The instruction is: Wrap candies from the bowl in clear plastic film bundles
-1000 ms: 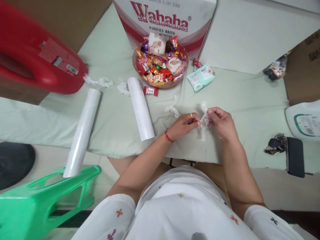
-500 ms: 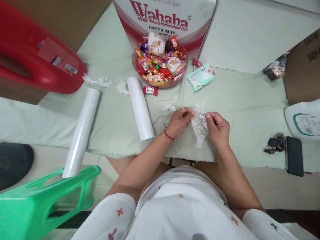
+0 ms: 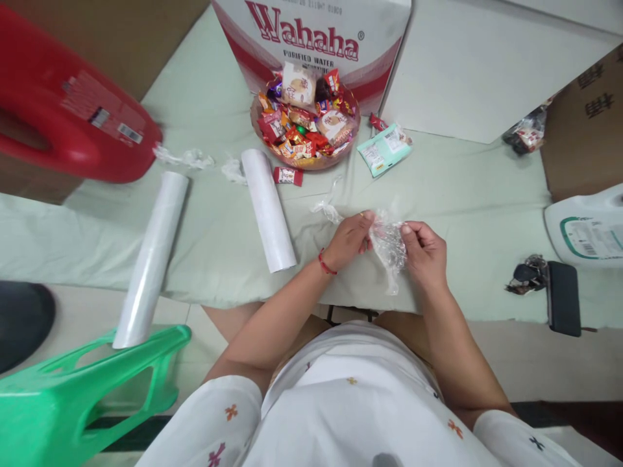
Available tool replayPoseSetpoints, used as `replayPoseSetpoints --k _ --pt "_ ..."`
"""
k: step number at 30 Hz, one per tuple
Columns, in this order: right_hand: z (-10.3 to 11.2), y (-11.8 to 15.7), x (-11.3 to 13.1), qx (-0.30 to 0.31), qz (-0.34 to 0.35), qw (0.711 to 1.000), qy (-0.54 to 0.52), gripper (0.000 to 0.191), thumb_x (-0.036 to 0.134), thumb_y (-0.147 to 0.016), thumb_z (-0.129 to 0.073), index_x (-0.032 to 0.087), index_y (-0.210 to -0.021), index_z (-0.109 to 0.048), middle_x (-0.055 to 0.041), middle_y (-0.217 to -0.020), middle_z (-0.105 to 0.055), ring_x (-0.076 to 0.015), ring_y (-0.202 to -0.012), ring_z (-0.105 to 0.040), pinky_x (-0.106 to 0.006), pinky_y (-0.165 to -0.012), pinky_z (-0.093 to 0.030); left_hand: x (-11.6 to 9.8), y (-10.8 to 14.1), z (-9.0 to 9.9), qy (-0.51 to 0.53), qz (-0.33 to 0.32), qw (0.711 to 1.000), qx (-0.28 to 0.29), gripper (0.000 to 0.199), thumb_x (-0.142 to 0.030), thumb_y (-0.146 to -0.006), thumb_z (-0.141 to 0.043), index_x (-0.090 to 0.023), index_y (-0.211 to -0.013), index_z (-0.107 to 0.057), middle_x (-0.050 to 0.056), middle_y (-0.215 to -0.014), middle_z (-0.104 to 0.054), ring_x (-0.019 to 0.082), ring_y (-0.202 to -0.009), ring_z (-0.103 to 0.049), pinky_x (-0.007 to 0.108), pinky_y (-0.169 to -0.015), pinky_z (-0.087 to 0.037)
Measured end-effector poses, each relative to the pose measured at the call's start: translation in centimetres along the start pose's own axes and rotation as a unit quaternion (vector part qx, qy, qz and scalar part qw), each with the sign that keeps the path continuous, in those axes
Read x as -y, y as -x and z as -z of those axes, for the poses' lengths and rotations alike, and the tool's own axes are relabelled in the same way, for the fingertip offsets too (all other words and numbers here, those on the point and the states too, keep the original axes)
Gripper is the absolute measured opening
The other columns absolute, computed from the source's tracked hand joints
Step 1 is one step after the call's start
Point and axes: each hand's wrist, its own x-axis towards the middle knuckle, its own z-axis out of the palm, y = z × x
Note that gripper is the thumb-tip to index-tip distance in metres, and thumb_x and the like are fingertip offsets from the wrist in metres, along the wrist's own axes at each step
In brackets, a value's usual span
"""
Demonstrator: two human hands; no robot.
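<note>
A crumpled piece of clear plastic film (image 3: 389, 250) hangs between my two hands over the table's near edge. My left hand (image 3: 351, 239) pinches its left side, thumb against fingers. On the right side, my right hand (image 3: 424, 250) grips it between thumb and forefinger. Whether the film is a bag or a loose sheet I cannot tell. Just beyond my left hand lies a twisted scrap of clear plastic (image 3: 327, 209). To the left rests a white plastic roll (image 3: 269, 211), and farther left a second roll (image 3: 150, 259) juts over the table edge.
A bowl of wrapped sweets (image 3: 306, 155) stands before a Wahaha carton (image 3: 311, 32). Around it lie a mint-green packet (image 3: 384, 150) and a red packet (image 3: 288, 176). A red jug (image 3: 87, 97) is at left; a phone (image 3: 563, 298) and keys (image 3: 528, 274) at right. A green stool (image 3: 39, 415) stands below.
The film is spread a little wider and its lower end hangs slightly lower. My left fingers have shifted on it. The whole view has moved slightly, so the table things appear farther left.
</note>
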Motion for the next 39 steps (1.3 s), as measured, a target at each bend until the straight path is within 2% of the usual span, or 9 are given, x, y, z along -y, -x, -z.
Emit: replayPoseSetpoints --k 4,9,12,16,19,25,27,30,39 --pt "-0.4 0.2 -0.3 0.015 -0.004 1.0 0.009 0.029 0.051 -0.09 -0.073 0.022 -0.09 -0.074 0.0045 -0.067 -0.056 -0.0098 -0.059 -0.043 -0.025 -0.057 -0.037 -0.3 -0.1 0.1 0.005 -0.041 0.998 -0.049 0.058 -0.073 -0.082 -0.071 -0.018 -0.069 -0.06 -0.002 -0.06 -0.057 0.007 -0.05 -0.043 0.023 -0.05 -0.034" --pt "-0.8 0.3 -1.0 0.015 -0.078 0.992 -0.096 0.036 0.057 -0.087 -0.075 0.022 -0.083 -0.068 0.007 -0.057 -0.048 -0.0082 -0.048 -0.034 -0.024 -0.046 -0.029 -0.1 -0.6 0.0 0.044 -0.042 0.995 -0.077 0.059 -0.073 -0.085 -0.068 -0.019 -0.066 -0.053 -0.005 -0.056 -0.049 0.007 -0.049 -0.038 0.023 -0.051 -0.032" --pt "-1.1 0.5 -1.0 0.022 -0.097 0.987 -0.128 0.04 0.06 -0.087 -0.074 0.022 -0.08 -0.062 0.008 -0.055 -0.045 -0.0078 -0.044 -0.03 -0.024 -0.043 -0.025 0.2 -0.7 -0.1 0.024 -0.068 0.989 -0.127 0.05 -0.065 -0.084 -0.074 -0.02 -0.078 -0.055 -0.005 -0.065 -0.052 0.008 -0.054 -0.042 0.023 -0.055 -0.036" --pt "-1.3 1.0 -0.7 -0.002 -0.082 0.992 -0.095 0.039 0.059 -0.09 -0.071 0.023 -0.081 -0.06 0.0074 -0.058 -0.047 -0.0089 -0.047 -0.035 -0.024 -0.045 -0.03 -0.6 0.9 -0.7 -0.101 -0.169 0.955 -0.223 0.026 -0.037 -0.086 -0.079 -0.021 -0.099 -0.061 -0.003 -0.082 -0.055 0.009 -0.064 -0.047 0.023 -0.062 -0.041" --pt "-1.2 1.2 -0.7 -0.032 -0.031 0.998 -0.034 0.036 0.055 -0.094 -0.067 0.022 -0.082 -0.062 0.0049 -0.065 -0.054 -0.0107 -0.057 -0.045 -0.025 -0.055 -0.039 -1.8 3.3 -1.5 -0.228 -0.211 0.936 -0.164 0.002 -0.021 -0.092 -0.068 -0.02 -0.091 -0.069 -0.002 -0.077 -0.053 0.011 -0.067 -0.05 0.024 -0.067 -0.044" --pt "-1.0 1.2 -0.4 -0.07 0.028 0.997 0.022 0.034 0.054 -0.098 -0.062 0.022 -0.087 -0.062 0.0048 -0.065 -0.055 -0.0115 -0.056 -0.047 -0.026 -0.055 -0.04 -2.8 7.3 -2.2 -0.367 -0.275 0.863 -0.211 0.02 -0.01 -0.092 -0.059 -0.02 -0.097 -0.075 0.003 -0.09 -0.058 0.015 -0.08 -0.059 0.028 -0.074 -0.048" --pt "-1.0 1.3 -0.2 -0.066 0.03 0.997 0.026 0.034 0.055 -0.097 -0.063 0.023 -0.089 -0.062 0.0053 -0.064 -0.054 -0.0112 -0.054 -0.047 -0.026 -0.053 -0.04 -2.8 7.8 -2.3 -0.338 -0.276 0.889 -0.138 0.021 -0.011 -0.094 -0.058 -0.02 -0.098 -0.076 0.003 -0.087 -0.061 0.014 -0.077 -0.06 0.026 -0.072 -0.049" --pt "-1.1 1.5 0.0 -0.044 0.011 0.999 0.005 0.032 0.055 -0.096 -0.065 0.024 -0.095 -0.064 0.0054 -0.066 -0.056 -0.0109 -0.052 -0.049 -0.025 -0.051 -0.041 -2.4 7.7 -2.8 -0.304 -0.193 0.932 -0.048 0.015 -0.023 -0.097 -0.063 -0.02 -0.101 -0.076 0.002 -0.084 -0.064 0.012 -0.071 -0.061 0.026 -0.07 -0.049" --pt "-1.0 2.5 0.4 0.018 0.008 0.998 -0.053 0.027 0.05 -0.094 -0.069 0.027 -0.107 -0.068 0.0015 -0.079 -0.065 -0.014 -0.066 -0.059 -0.028 -0.063 -0.05 -0.4 5.2 -3.9 -0.161 -0.038 0.983 -0.079 0.019 -0.037 -0.089 -0.074 -0.018 -0.086 -0.073 0.002 -0.078 -0.067 0.012 -0.064 -0.053 0.026 -0.063 -0.042"
